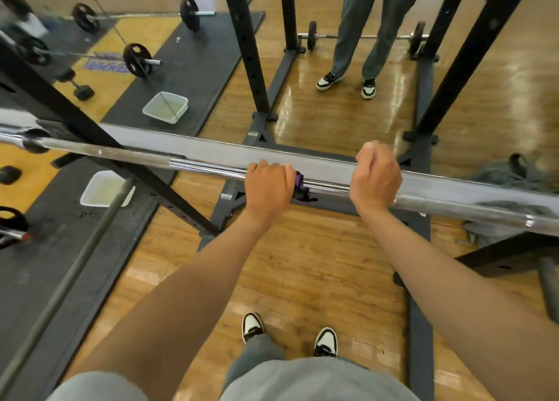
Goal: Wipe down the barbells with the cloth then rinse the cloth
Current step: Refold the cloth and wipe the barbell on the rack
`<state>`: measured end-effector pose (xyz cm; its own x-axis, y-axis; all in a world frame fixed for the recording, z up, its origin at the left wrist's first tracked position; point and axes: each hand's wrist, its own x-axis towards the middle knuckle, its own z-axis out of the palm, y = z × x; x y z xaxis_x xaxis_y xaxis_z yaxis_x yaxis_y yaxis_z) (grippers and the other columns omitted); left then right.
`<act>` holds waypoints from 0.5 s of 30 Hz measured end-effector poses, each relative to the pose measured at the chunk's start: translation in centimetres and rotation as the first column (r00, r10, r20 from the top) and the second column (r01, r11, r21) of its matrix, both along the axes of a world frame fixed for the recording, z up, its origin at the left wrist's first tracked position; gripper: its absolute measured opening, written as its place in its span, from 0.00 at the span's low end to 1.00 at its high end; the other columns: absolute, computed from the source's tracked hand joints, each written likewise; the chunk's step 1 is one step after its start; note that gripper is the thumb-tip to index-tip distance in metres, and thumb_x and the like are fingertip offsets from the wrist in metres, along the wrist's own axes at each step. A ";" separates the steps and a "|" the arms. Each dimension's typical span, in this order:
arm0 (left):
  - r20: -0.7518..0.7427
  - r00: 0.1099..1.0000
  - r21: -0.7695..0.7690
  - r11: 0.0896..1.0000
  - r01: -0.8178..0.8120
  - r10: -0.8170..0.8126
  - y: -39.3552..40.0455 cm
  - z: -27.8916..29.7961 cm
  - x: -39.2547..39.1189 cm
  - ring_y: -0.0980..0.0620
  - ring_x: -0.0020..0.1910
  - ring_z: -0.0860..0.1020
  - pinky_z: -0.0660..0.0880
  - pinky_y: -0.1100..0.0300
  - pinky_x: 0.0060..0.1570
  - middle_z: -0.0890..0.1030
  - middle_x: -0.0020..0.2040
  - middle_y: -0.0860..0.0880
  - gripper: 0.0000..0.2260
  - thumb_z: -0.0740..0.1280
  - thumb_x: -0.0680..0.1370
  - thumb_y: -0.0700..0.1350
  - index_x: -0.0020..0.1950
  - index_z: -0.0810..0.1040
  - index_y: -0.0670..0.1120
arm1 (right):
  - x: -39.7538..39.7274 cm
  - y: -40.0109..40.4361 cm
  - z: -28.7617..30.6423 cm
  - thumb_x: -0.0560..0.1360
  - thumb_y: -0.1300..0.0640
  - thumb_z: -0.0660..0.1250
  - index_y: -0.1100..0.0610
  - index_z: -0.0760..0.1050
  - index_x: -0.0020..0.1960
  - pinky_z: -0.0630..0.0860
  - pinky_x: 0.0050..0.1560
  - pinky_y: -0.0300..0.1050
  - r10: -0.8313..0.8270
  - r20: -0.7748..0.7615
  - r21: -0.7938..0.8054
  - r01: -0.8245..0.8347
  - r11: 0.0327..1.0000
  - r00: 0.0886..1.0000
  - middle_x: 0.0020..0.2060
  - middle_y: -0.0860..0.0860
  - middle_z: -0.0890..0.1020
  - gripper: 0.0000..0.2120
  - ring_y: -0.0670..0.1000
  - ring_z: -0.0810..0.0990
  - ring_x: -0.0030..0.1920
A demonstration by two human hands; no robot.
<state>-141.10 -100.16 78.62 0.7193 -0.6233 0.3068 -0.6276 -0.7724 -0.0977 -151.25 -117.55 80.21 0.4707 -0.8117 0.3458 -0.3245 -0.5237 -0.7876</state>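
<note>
head view: a chrome barbell (211, 166) runs across the frame from about nine o'clock down toward four o'clock, resting in a black rack (248, 53) that stands in front of a mirror. the left hand (269, 189) is curled over the bar near the centre of the picture, clenched around a purple cloth (300, 186) that shows just at its three o'clock side, bunched against the bar. the right hand (376, 177) sits at three o'clock of the left, near it but apart, its fingers wrapped over the bar and grasping it. both forearms reach in from the bottom edge. at six o'clock of the hands the person's black and white shoes (252, 326) stand on the wood floor (317, 264). at nine o'clock, on the dark mat (60, 264), a white tub (104, 189) holds pale liquid, partly crossed by a rack beam. toward twelve o'clock the mirror shows legs in grey trousers and a loaded barbell on the floor behind them. a grey heap of fabric (508, 177) lies at three o'clock, behind the bar.
</note>
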 end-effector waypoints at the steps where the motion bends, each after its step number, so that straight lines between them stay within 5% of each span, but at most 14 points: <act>1: -0.037 0.997 -0.071 0.995 -0.067 0.064 -0.6 0.2 -0.3 0.43 0.32 0.72 0.63 0.50 0.40 0.76 0.28 0.45 0.20 0.52 0.81 0.43 0.31 0.72 0.46 | 0.1 0.2 0.1 0.81 0.50 0.51 0.59 0.71 0.39 0.57 0.38 0.49 -0.004 -0.017 -0.012 0.004 1.000 1.000 0.36 0.52 0.75 0.19 0.54 0.71 0.40; 4: -0.107 0.994 -0.144 0.988 -0.051 0.036 -5.0 0.3 -4.0 0.42 0.32 0.76 0.68 0.51 0.40 0.78 0.27 0.46 0.18 0.63 0.79 0.43 0.28 0.75 0.46 | 0.0 0.4 0.0 0.81 0.49 0.51 0.58 0.69 0.38 0.60 0.37 0.49 0.005 -0.023 -0.042 -0.006 0.999 1.000 0.35 0.51 0.73 0.19 0.53 0.71 0.39; 8: -0.192 0.971 -0.080 0.989 0.127 -0.140 -8.1 0.4 -7.3 0.42 0.35 0.78 0.68 0.51 0.41 0.80 0.31 0.49 0.18 0.59 0.81 0.49 0.33 0.80 0.49 | -0.6 -0.2 -0.2 0.81 0.49 0.52 0.57 0.69 0.38 0.59 0.38 0.47 0.000 -0.001 -0.051 0.000 0.999 1.000 0.34 0.50 0.73 0.18 0.53 0.72 0.40; 12: -0.090 0.971 -0.060 0.974 0.217 -0.221 -2.1 0.4 -1.2 0.42 0.31 0.76 0.68 0.52 0.39 0.79 0.29 0.46 0.18 0.59 0.82 0.47 0.32 0.74 0.49 | -0.5 0.4 0.1 0.82 0.51 0.56 0.55 0.68 0.40 0.58 0.38 0.47 0.025 -0.083 -0.129 -0.035 0.991 0.996 0.35 0.48 0.72 0.13 0.50 0.68 0.41; 15: -0.116 0.982 -0.087 0.987 0.136 -0.146 2.7 0.4 2.8 0.44 0.30 0.72 0.70 0.50 0.40 0.73 0.28 0.48 0.19 0.57 0.83 0.46 0.32 0.68 0.47 | 0.2 0.7 0.6 0.81 0.51 0.57 0.55 0.71 0.44 0.61 0.44 0.48 -0.024 -0.160 -0.225 -0.013 0.974 0.987 0.39 0.47 0.71 0.11 0.54 0.70 0.44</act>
